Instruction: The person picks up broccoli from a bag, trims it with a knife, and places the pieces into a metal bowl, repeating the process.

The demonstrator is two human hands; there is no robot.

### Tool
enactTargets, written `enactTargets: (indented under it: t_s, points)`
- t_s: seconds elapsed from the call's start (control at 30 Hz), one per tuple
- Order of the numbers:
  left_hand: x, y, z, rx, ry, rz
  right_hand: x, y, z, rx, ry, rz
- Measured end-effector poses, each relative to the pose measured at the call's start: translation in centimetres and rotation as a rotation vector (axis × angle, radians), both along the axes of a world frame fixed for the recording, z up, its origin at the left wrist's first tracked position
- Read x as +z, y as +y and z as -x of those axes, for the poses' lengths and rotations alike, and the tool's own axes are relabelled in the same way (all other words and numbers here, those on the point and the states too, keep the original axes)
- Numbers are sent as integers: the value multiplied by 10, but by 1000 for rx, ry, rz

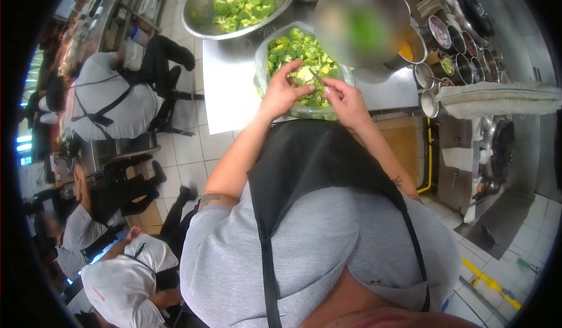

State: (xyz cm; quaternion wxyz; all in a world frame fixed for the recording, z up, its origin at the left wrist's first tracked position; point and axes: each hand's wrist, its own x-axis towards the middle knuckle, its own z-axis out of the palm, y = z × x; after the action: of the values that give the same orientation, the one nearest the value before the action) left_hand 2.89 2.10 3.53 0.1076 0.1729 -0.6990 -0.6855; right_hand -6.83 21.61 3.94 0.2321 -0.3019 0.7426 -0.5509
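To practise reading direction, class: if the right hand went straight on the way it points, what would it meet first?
Probably the broccoli piece at the left hand: the right hand and its knife point towards it, though depth is unclear.

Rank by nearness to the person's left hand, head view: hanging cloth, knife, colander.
Nearest to the left hand first:
1. Knife: just to its right, held in the right hand.
2. Colander: beyond the hand, toward the upper left of the view.
3. Hanging cloth: far right, past the pots.
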Motion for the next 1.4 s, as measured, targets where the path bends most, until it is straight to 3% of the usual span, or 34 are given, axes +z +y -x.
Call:
enactTargets:
  t_s: [0.13, 0.23, 0.33, 0.43, 0.63, 0.73, 0.83, 0.93, 1.03, 1.13, 1.23, 1.4]
  points:
    - [8, 0, -1, 24, -119, 324, 22, 0, -6, 55, 263, -56]
    - [4, 7, 1, 119, -29, 460, 20, -2, -7, 90, 374, -16]
    - [12, 11, 1, 133, -127, 406, 24, -2, -7, 90, 344, -57]
    - [10, 13, 1, 188, -29, 559, 24, -3, -8, 74, 339, -33]
    - [13, 10, 0, 148, -58, 330, 20, -1, 0, 53, 328, -43]
    - [23, 10, -4, 99, -54, 292, -15, 1, 21, -147, 306, 8]
    - [19, 6, -4, -90, 75, -106, -16, 3, 26, -183, 126, 23]
    - [11, 12, -1, -64, 77, -530, 17, -4, 7, -62, 246, -22]
    - [12, 12, 0, -41, 45, -469, 37, -9, -5, -78, 415, 0]
    - [8, 8, 0, -72, -19, -311, 38, -7, -3, 29, 454, -117]
    - [20, 6, -3, -123, -119, -228, 34, -9, -5, -1, 412, -54]
    - [0, 5, -3, -111, -12, -409, 13, -6, 10, -40, 390, -58]
